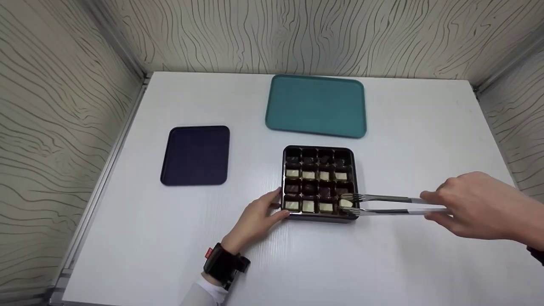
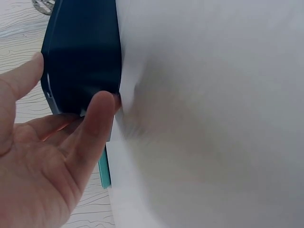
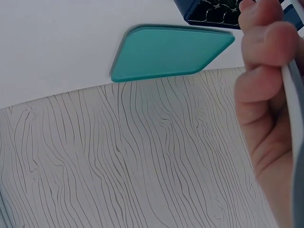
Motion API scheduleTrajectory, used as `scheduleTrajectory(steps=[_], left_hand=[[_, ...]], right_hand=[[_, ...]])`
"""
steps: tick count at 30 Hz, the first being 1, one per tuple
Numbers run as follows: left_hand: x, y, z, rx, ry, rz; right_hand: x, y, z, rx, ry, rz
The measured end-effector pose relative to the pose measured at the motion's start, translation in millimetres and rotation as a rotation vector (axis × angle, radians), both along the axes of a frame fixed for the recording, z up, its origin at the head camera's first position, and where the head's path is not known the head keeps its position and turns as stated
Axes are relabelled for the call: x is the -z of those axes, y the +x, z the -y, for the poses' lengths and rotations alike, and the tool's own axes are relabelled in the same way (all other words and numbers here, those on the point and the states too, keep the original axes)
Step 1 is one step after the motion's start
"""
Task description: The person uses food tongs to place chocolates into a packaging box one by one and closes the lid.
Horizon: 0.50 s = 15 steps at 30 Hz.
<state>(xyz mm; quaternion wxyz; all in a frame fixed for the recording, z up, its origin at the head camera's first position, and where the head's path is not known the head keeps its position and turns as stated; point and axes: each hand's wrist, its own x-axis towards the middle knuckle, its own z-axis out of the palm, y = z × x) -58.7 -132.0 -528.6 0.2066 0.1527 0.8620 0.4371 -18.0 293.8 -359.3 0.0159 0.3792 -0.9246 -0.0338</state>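
Observation:
A black square box (image 1: 321,217) on the table has a grid of compartments with dark and pale chocolates in alternating rows. My left hand (image 1: 255,216) holds its near left corner, thumb on the front side and fingers along the left; in the left wrist view the hand (image 2: 57,156) reaches round the box wall (image 2: 85,47). From the right, my right hand (image 1: 480,206) grips a pair of metal tongs (image 1: 386,198). Their fork-like tips lie either side of a pale chocolate (image 1: 346,203) in the near right compartment. The right wrist view shows curled fingers (image 3: 266,52) around the tongs' handle (image 3: 295,99).
Behind the box lies a teal tray (image 1: 316,106), near the table's back edge. A smaller dark navy tray (image 1: 195,156) lies to the left. Wood-grain patterned panels (image 1: 272,36) stand along the back and both sides of the white table (image 1: 140,238).

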Motion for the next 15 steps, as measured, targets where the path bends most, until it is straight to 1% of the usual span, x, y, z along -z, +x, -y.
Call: scheduleTrajectory(steps=[6, 13, 15], left_hand=[[0.6, -0.8, -0.6, 0.007, -0.010, -0.006], [-1.1, -0.7, -1.2, 0.005, -0.009, -0.002], [-1.5, -0.8, -1.5, 0.006, -0.009, -0.005]], right_hand=[[1.2, -4.4, 1.7, -0.021, -0.001, -0.003], [-2.7, -12.3, 8.4, 0.011, 0.065, 0.076], [-4.1, -14.1, 9.6, 0.009, 0.074, 0.085]])
